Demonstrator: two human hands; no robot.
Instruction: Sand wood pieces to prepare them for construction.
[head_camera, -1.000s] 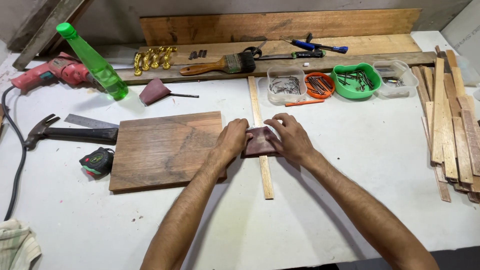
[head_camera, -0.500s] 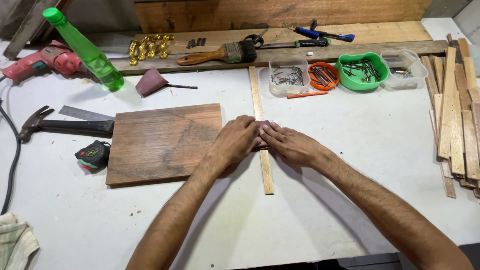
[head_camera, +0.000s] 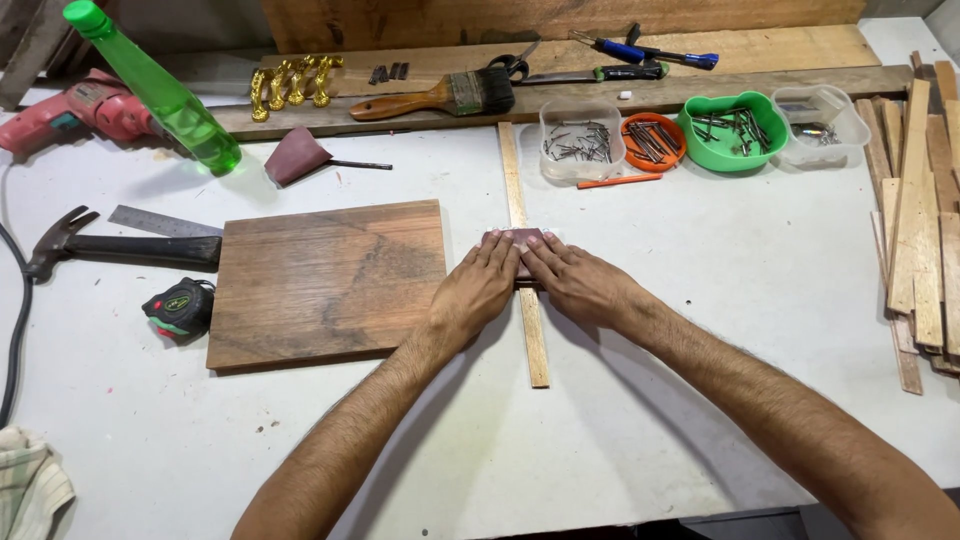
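I see left hand and right hand flat, fingers stretched, pressing sandpaper | it lies over the wood strip, right of the board | pressing keeps it from sliding, I think

Both forearms bare, hairy; no sleeves, left hand, right hand ungloved.
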